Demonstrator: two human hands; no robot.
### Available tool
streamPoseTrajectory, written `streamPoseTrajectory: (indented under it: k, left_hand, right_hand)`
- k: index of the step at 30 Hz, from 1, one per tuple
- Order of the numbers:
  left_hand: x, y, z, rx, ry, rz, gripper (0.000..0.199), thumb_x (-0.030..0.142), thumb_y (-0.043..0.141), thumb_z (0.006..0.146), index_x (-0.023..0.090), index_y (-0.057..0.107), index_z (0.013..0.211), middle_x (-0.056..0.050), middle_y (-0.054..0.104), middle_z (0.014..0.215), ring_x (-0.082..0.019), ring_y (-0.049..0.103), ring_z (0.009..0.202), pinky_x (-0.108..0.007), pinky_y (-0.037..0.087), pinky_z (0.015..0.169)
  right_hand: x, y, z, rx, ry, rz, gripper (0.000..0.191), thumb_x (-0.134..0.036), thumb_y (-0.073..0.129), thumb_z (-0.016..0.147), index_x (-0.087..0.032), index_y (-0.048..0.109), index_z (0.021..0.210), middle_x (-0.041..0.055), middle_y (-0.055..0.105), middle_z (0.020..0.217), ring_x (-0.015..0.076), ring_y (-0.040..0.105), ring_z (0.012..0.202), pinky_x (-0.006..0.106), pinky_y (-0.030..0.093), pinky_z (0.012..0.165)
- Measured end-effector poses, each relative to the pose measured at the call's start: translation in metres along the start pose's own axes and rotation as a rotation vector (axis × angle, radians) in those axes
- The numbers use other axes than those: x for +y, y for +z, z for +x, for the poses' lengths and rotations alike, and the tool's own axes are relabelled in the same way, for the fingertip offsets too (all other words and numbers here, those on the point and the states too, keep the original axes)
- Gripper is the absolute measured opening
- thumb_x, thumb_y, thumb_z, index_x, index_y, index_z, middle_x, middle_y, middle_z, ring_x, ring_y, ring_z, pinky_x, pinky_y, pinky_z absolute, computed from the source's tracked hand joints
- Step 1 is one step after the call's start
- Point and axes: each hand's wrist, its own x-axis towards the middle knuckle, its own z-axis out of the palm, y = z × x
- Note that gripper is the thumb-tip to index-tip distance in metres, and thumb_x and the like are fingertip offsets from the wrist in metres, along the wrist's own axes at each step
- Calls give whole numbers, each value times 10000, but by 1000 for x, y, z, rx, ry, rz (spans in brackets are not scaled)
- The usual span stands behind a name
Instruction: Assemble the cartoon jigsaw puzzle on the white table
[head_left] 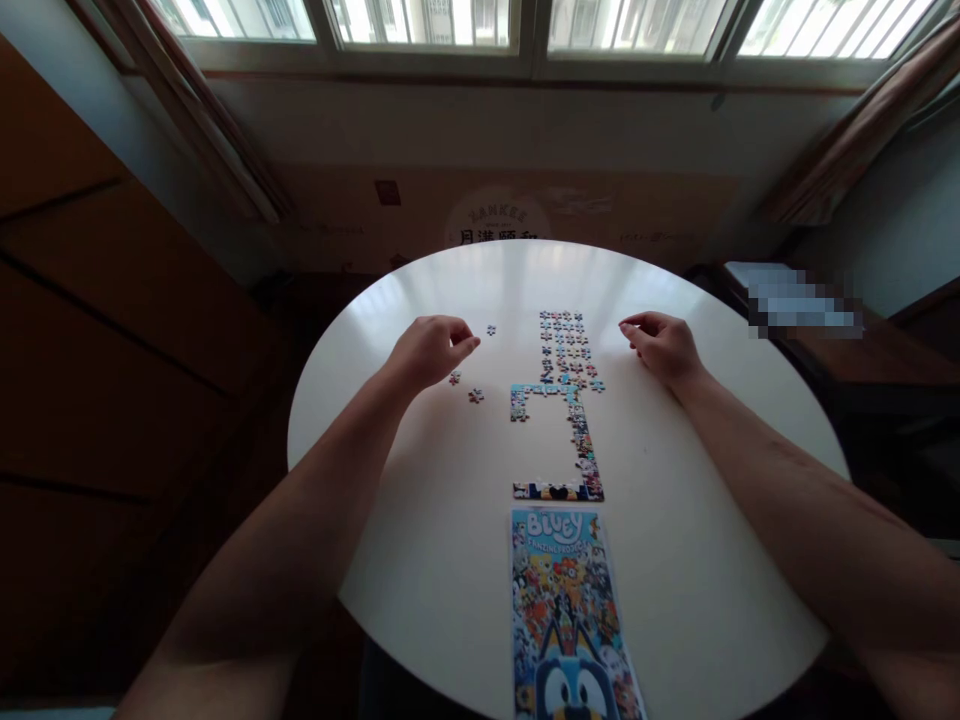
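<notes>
A partly joined puzzle border (586,440) lies mid-table, its left side open between the upper corner and the bottom strip. Above it, loose pieces (564,338) stand in rows. My left hand (435,350) hovers at the left with fingers closed together; what they pinch, if anything, is too small to make out. Near it lie loose pieces (476,396), one of them (491,329) just beyond the fingertips. Right of the rows is my right hand (658,345), its fingers curled together, any content hidden. The Bluey picture sheet (566,610) lies below the border.
The round white table (427,600) fills the middle. Beyond its far edge are a wall and windows. A brown bench or desk (847,345) stands at the right, and a wooden cabinet (97,300) at the left.
</notes>
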Motion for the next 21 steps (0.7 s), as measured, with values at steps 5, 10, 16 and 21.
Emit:
streamPoseTrajectory:
  k: [5,10,16,21]
  left_hand:
    - [2,-1,-1,32,37,-17,250,375,604,887,178,747,832,-48,703,712,-162,601,672,-315,426,667]
    - [6,3,-2,40,30,-38,244,376,609,883,179,744,833,-46,708,735,-148,590,646,-299,412,627]
    - [8,7,-2,59,40,-31,243,366,606,884,176,748,832,-53,715,754,-148,585,634,-303,410,624]
    - [9,9,-2,96,42,-12,246,365,600,880,176,751,832,-52,719,763,-148,582,642,-300,408,632]
  right_hand:
    - [3,2,1,7,14,5,301,-422,720,760,-152,772,884,18,617,621,132,522,543,271,409,516]
    - [1,1,1,26,45,49,289,-400,731,740,-143,766,868,15,605,605,124,508,525,258,389,486]
    - [-2,0,-1,55,83,144,298,-396,713,741,-133,748,876,12,600,608,118,512,528,244,386,469]
    - [-6,0,-1,11,113,158,262,-364,743,701,-139,751,835,8,607,607,114,509,536,248,393,489]
